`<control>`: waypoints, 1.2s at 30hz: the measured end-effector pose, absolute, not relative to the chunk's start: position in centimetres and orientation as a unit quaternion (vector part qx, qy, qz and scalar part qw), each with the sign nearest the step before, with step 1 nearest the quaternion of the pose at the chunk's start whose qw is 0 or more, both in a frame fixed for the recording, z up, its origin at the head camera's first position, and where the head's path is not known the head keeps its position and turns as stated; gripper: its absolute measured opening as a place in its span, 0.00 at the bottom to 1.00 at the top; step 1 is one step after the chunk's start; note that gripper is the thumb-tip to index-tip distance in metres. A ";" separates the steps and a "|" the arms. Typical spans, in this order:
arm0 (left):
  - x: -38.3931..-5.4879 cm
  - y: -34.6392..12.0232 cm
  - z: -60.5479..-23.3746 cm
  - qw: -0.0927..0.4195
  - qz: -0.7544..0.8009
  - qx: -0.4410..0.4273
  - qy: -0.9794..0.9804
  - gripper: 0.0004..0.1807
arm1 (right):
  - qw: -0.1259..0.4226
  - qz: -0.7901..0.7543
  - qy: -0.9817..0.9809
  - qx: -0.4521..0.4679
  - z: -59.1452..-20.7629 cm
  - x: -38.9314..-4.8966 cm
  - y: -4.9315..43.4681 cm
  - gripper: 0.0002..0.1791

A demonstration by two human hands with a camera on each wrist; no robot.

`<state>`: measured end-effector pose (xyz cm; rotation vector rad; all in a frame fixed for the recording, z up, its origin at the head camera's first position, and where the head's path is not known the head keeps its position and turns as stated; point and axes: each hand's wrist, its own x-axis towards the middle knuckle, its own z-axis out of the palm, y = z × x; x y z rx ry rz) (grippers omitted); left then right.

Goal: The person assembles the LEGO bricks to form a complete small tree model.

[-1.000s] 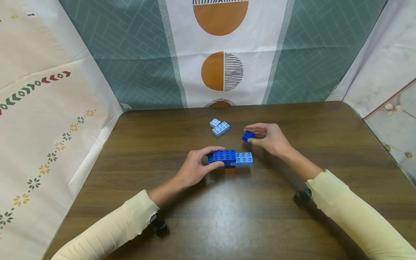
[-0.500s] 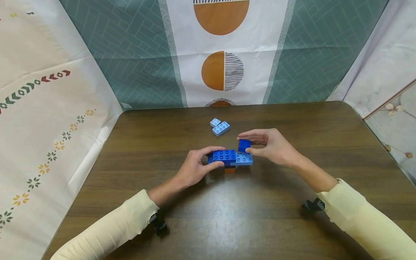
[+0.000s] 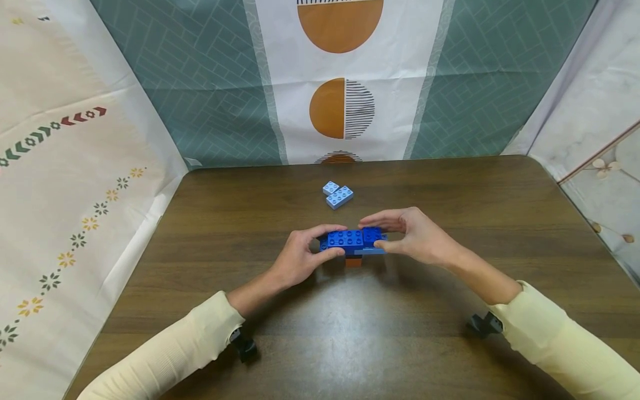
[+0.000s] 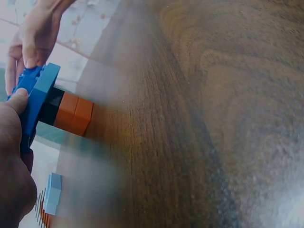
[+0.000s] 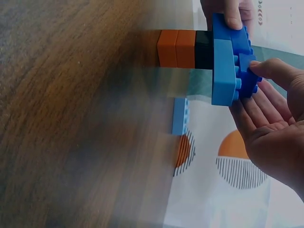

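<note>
In the head view a brick model stands on the wooden table: two orange bricks [image 5: 176, 48] at the bottom, a black brick [image 5: 204, 50] over them, then a light blue brick [image 5: 223, 76] jutting right. On top lies a long dark blue brick [image 3: 345, 239], which my left hand [image 3: 297, 258] grips from the left between thumb and fingers. My right hand [image 3: 422, 239] pinches a small dark blue brick [image 3: 371, 235] over the light blue brick, beside the long one. In the right wrist view its studded side faces the palm, and studs of the light blue brick show beneath it.
Behind the model lie two loose pale blue bricks, a longer one [image 3: 340, 198] and a smaller one [image 3: 330, 188], close together. The wooden table [image 3: 240, 194] ends at a patterned cloth [image 3: 220, 83] at the back, with more cloth at both sides.
My right hand has brought the small dark blue brick left and toward me, from beside the model to onto the light blue brick's top. The left hand keeps its grip in place.
</note>
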<state>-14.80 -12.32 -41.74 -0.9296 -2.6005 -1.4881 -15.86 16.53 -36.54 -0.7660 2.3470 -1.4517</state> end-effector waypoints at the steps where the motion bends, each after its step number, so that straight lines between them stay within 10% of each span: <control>1: -14.8 -12.3 -41.7 0.003 -0.474 -0.297 -0.829 0.23 | 0.139 -0.501 0.812 -0.267 -36.6 -15.8 16.5 0.26; 36: -14.9 -12.2 -42.2 0.019 -0.483 -0.302 -0.822 0.22 | 0.065 -0.443 0.840 -0.308 -36.9 -14.6 16.0 0.28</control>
